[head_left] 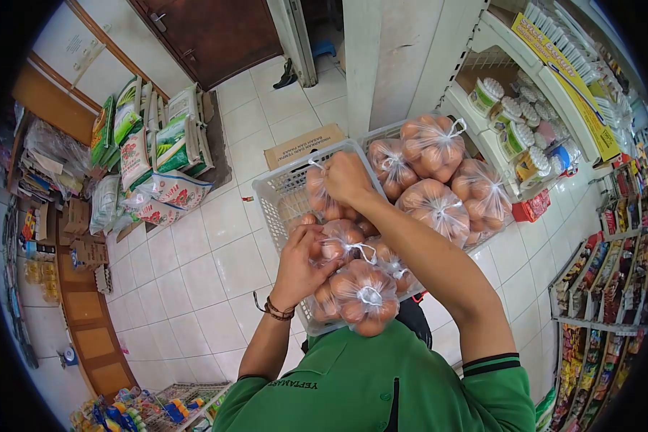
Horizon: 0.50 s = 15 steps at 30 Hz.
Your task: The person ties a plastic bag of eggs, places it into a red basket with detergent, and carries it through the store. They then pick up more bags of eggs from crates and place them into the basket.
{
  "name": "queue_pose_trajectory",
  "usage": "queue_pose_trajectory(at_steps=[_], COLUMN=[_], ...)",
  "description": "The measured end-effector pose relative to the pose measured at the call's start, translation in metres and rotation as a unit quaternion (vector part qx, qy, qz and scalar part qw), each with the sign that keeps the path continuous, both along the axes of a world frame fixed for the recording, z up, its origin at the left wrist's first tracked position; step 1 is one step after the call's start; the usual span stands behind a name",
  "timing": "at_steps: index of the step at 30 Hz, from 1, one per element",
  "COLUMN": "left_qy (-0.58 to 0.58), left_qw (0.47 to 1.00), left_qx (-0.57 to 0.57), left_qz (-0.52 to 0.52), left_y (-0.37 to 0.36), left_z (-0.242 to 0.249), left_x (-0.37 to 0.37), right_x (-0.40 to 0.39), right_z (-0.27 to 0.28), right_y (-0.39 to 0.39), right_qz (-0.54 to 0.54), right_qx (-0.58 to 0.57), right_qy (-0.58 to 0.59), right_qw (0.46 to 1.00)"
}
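Several clear plastic bags of brown eggs lie in a white plastic basket before me. My right hand is closed at the top of one bag of eggs near the far end of the basket. My left hand, with a bracelet at the wrist, curls over the side of another bag of eggs with a white tied neck. Closest to my body, a knotted bag of eggs rests at the near end. My right forearm crosses over the basket and hides part of it.
A second basket with several egg bags adjoins on the right. A cardboard box lies behind. Stacked rice sacks stand left on the tiled floor. Shelves with cotton buds and snack racks line the right.
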<state>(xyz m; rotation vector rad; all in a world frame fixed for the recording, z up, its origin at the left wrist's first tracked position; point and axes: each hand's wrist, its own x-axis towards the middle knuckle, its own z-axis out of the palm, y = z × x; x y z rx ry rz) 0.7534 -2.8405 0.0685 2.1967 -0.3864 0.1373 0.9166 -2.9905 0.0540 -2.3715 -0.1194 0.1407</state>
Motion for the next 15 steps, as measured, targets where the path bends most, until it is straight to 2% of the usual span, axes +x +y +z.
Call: queue_pose_trajectory(at_steps=[3, 10, 12, 13, 15], left_qy=[0.004, -0.001, -0.002, -0.004, -0.002], left_qw=[1.000, 1.000, 1.000, 1.000, 1.000], left_qx=[-0.002, -0.004, 0.000, 0.004, -0.001], left_qz=[0.000, -0.009, -0.013, -0.019, -0.016], left_y=[0.000, 0.002, 0.003, 0.004, 0.003], left_z=[0.001, 0.001, -0.001, -0.001, -0.001], left_x=[-0.001, 0.000, 0.000, 0.000, -0.001], right_x=[0.008, 0.007, 0.009, 0.010, 0.015], right_z=[0.003, 0.019, 0.032, 0.038, 0.047], right_y=[-0.005, -0.012, -0.017, -0.018, -0.018], right_qz=[0.050, 0.061, 0.161, 0.162, 0.241], right_qx=[-0.009, -0.012, -0.020, -0.020, -0.044], right_qy=[-0.016, -0.080, -0.106, -0.106, -0.114], right_qw=[0.999, 0.995, 0.981, 0.981, 0.963])
